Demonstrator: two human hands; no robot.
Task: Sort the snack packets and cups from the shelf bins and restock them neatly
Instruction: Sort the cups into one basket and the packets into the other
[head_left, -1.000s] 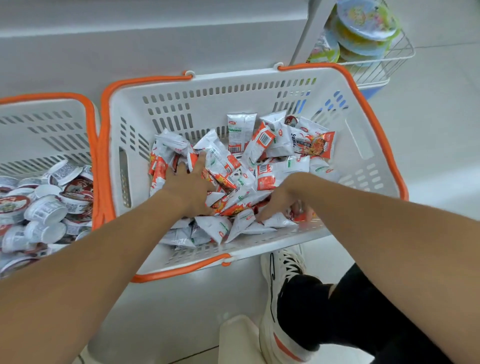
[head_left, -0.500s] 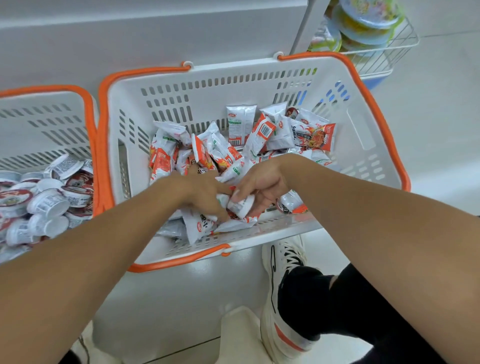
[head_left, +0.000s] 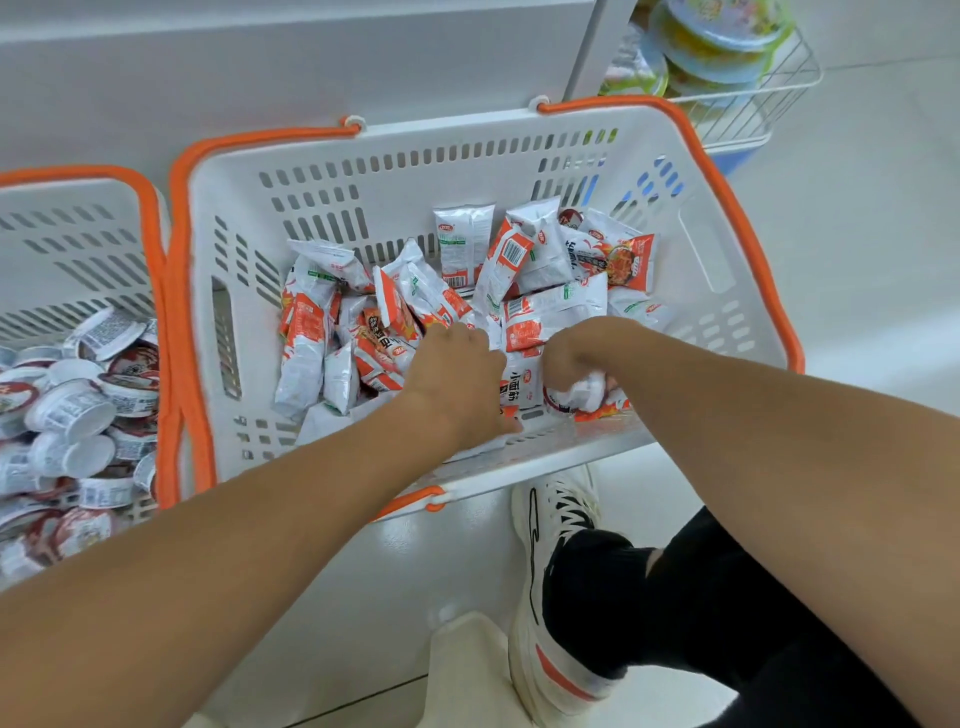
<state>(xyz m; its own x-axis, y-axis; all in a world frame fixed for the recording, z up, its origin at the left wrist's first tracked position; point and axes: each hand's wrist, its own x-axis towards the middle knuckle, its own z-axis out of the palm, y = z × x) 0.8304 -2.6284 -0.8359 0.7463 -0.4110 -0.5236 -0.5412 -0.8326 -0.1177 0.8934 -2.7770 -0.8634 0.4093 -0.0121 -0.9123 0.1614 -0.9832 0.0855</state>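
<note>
A white basket with orange handles (head_left: 374, 171) holds several white-and-orange snack packets (head_left: 524, 260). Both my hands are down in its front part. My left hand (head_left: 457, 379) lies knuckles-up on the packets with its fingers bent down into the pile, so what they hold is hidden. Close to the right of it, my right hand (head_left: 576, 353) curls over a small white cup (head_left: 574, 397) by the basket's front wall. One packet (head_left: 519, 387) stands between the two hands.
A second white basket (head_left: 67, 244) at the left is full of several small sealed cups (head_left: 78, 410). A wire basket (head_left: 753, 114) with stacked bowls hangs at the top right. My shoe (head_left: 556, 597) and leg are below on the pale floor.
My hands have come apart and moved further into the pile. The right hand slid right with a small cup under it, and the left hand pushed forward among the packets.
</note>
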